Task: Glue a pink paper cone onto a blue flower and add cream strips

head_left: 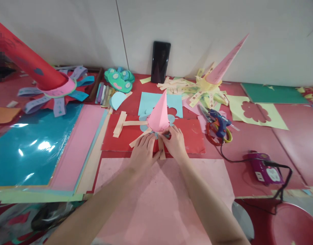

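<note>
A pink paper cone (158, 115) stands upright on a light blue flower-shaped cutout (171, 118), over a red sheet (194, 136). Beige paper strips (120, 123) fan out from under the cone. My left hand (143, 151) rests at the cone's front base, fingers bent and pressing on a strip. My right hand (174, 143) pinches the cone's lower right edge with its fingertips. A pink sheet (161, 194) lies under my forearms.
A blue glue gun (220, 123) and scissors (209, 131) lie to the right, with a purple power strip (263, 168) and its cord. A black phone (160, 62) leans on the wall. Finished cones (222, 68) (26, 59), frog cutouts (119, 80) and stacked coloured sheets (31, 146) surround the spot.
</note>
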The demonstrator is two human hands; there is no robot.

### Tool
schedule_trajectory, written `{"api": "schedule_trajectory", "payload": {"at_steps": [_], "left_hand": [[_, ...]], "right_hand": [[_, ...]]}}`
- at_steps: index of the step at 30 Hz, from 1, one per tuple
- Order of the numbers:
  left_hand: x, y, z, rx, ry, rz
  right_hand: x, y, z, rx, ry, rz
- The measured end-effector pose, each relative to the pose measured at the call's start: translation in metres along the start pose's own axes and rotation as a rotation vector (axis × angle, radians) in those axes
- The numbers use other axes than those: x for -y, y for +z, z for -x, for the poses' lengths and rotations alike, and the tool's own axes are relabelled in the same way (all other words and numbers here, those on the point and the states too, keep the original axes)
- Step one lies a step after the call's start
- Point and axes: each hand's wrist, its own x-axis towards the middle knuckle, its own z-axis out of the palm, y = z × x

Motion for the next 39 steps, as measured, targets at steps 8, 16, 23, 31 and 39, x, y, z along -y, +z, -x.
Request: {"api": "schedule_trajectory", "payload": {"at_steps": [8, 16, 23, 31, 39], "left_hand": [[-0.0001, -0.0006, -0.0008, 0.007, -0.004, -0.010], [-0.0001, -0.0001, -0.0007, 0.013, -0.009, -0.016], [0.0006, 0.0001, -0.0003, 0.008, 0.001, -0.012], [0.0000, -0.0017, -0.0009, 0.039, -0.014, -0.004], [0.0008, -0.0004, -0.0006, 0.026, 0.009, -0.016]], "right_hand": [[0.0010, 0.0007, 0.0003, 0.003, -0.002, 0.017], [-0.0020, 0.0000, -0.0009, 0.008, -0.002, -0.030], [-0.0022, 0.0002, -0.0006, 0.012, -0.006, -0.008], [-0.0028, 0.0012, -0.0014, -0.003, 0.001, -0.034], [-0.0012, 0.0018, -0.0008, 0.001, 0.000, 0.030]]}}
